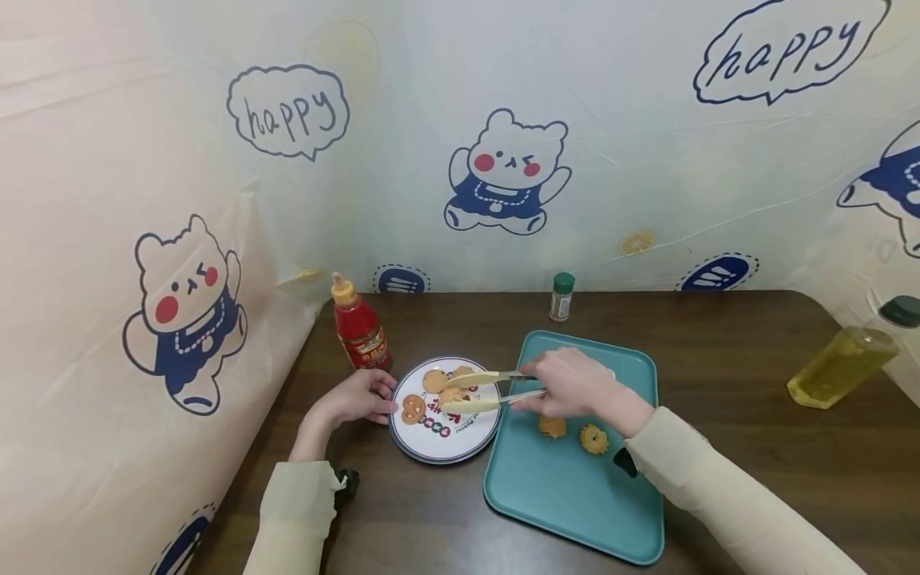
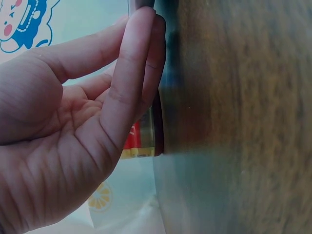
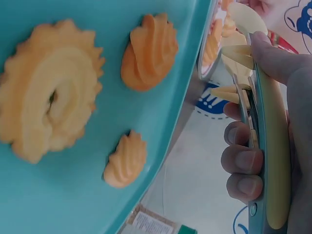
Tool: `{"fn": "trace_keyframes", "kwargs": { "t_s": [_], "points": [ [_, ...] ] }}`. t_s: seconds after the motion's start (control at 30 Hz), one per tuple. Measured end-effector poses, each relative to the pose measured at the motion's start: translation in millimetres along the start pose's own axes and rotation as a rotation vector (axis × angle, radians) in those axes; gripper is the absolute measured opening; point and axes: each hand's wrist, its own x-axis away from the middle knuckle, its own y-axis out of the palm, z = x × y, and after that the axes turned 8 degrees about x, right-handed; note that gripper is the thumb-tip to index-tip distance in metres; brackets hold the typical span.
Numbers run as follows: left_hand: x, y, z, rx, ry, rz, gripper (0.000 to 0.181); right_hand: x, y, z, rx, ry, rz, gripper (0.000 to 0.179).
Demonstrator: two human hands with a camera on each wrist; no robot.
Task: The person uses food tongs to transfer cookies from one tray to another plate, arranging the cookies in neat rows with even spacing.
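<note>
Head view: Right hand [image 1: 575, 385], fingers clamped on the tongs [image 1: 476, 406]; tong tips apart, reaching left of the fingers over the plate [image 1: 470, 447]. A golden piped cookie [image 1: 453, 397] sits between the tips; whether they grip it I cannot tell. Round cookie [image 1: 434, 381] and pretzel-shaped cookie [image 1: 413, 410] lie on the plate between the two hands. Left hand [image 1: 359, 397]: fingers closed at the plate's left rim, holding it. Red sauce bottle [image 1: 362, 331] stands on the desk [image 1: 402, 523] just beyond the left fingers. Under the right fingers, the teal tray [image 1: 575, 519]; green-capped shaker [image 1: 561, 299] past them, oil bottle [image 1: 837, 367] well off to their right.

Left wrist view: thumb and forefinger come together at the plate's edge; a red-and-gold label shows behind them.

Right wrist view: fingers curled round the tong handle, thumb forward. Ring cookie [image 3: 73, 109] and two shell-shaped cookies [image 3: 150, 53] lie on the tray beside them, untouched.
</note>
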Motion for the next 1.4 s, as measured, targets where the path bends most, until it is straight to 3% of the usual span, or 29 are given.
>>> {"fn": "trace_keyframes", "kwargs": {
  "t_s": [0.87,1.4],
  "points": [
    [-2.0,-0.5,-2.1,0.004,0.001,-0.005,0.040,-5.9,11.1,-8.7,-0.004,0.041,-0.060,0.056],
    [-1.7,-0.6,-1.1,0.002,0.004,-0.006,0.040,-3.0,5.2,-10.7,0.007,0.053,-0.056,0.063]
  ]
}}
